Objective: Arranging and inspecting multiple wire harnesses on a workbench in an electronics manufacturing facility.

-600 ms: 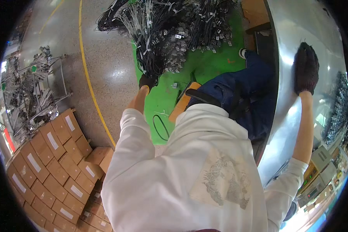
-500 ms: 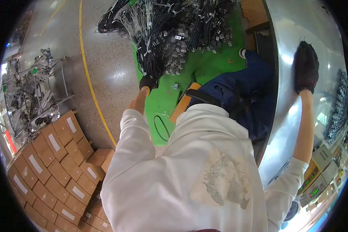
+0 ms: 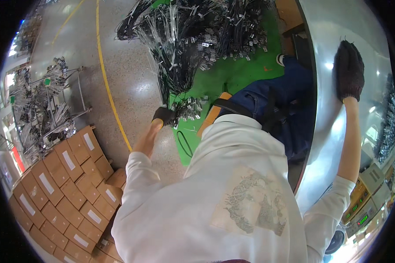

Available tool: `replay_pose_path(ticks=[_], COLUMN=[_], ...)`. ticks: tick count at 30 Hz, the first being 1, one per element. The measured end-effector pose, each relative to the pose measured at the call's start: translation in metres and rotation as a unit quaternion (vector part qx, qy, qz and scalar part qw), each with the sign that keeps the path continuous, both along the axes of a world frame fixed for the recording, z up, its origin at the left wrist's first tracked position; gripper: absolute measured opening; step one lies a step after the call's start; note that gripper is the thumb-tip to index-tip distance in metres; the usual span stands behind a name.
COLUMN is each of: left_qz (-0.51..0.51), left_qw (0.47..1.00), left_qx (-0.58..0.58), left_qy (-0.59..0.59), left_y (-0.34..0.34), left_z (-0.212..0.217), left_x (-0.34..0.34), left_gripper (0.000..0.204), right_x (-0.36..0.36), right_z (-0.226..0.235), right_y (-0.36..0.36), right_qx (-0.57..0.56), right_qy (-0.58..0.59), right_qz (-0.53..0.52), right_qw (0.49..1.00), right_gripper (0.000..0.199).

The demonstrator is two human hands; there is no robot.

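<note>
My left hand (image 3: 163,116), in a dark glove, is closed on the near end of a bundle of black cables (image 3: 165,83) that reaches up to the pile on the floor. Right beside that hand hangs a cluster of small silvery connectors (image 3: 189,108), over the green mat (image 3: 232,70). Which part my fingers grip is hidden by the glove. On the shiny metal tabletop (image 3: 327,114) my right hand (image 3: 349,72), gloved too, lies flat with its fingers stretched out and nothing in it.
A heap of cable bundles with metal ends (image 3: 232,35) covers the mat ahead. Brown cardboard boxes (image 3: 70,193) are stacked at the lower left, below a rack (image 3: 80,92) hung with cables. Devices with lit displays (image 3: 360,210) stand at the right. A black loop (image 3: 184,143) lies near me.
My left hand has drawn back toward me and slightly left with the cable bundle, and the connector cluster now shows beside it. My right hand stays on the tabletop.
</note>
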State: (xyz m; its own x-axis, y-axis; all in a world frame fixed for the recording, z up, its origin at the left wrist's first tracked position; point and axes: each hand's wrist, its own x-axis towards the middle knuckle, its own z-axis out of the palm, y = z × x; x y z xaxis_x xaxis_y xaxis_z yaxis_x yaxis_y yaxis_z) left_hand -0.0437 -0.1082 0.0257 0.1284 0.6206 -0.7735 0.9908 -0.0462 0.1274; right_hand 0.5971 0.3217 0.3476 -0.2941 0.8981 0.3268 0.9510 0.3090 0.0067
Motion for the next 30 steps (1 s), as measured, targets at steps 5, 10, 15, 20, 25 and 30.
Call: replay_pose_path(ticks=[5, 10, 15, 20, 25, 30], left_qz=[0.183, 0.075, 0.134, 0.493, 0.324, 0.336], left_qw=[0.975, 0.997, 0.987, 0.837, 0.930, 0.940], left_qx=[0.037, 0.014, -0.088, -0.132, 0.063, 0.021], left_qy=[-0.124, 0.033, 0.003, -0.196, -0.161, -0.063], left_y=[-0.045, -0.020, 0.002, -0.038, -0.065, -0.048], left_z=[0.015, 0.045, 0.050, 0.011, -0.033, -0.024], left_x=[-0.027, -0.019, 0.004, 0.002, -0.007, 0.010], left_gripper=[0.030, 0.034, 0.029, 0.035, 0.033, 0.048], right_x=[0.002, 0.003, 0.006, 0.006, 0.012, 0.012], right_z=[0.001, -0.004, -0.005, -0.004, -0.002, -0.001], right_y=[0.001, 0.003, -0.016, -0.025, -0.023, -0.024], right_qx=[0.009, 0.041, 0.052, 0.031, 0.037, 0.025], right_qy=[-0.015, -0.042, 0.051, 0.043, 0.015, 0.027], right_qz=[0.030, 0.058, 0.076, 0.063, 0.076, 0.092], right_qw=[0.999, 0.997, 0.994, 0.997, 0.996, 0.995], right_gripper=[0.046, 0.044, 0.041, 0.039, 0.039, 0.038])
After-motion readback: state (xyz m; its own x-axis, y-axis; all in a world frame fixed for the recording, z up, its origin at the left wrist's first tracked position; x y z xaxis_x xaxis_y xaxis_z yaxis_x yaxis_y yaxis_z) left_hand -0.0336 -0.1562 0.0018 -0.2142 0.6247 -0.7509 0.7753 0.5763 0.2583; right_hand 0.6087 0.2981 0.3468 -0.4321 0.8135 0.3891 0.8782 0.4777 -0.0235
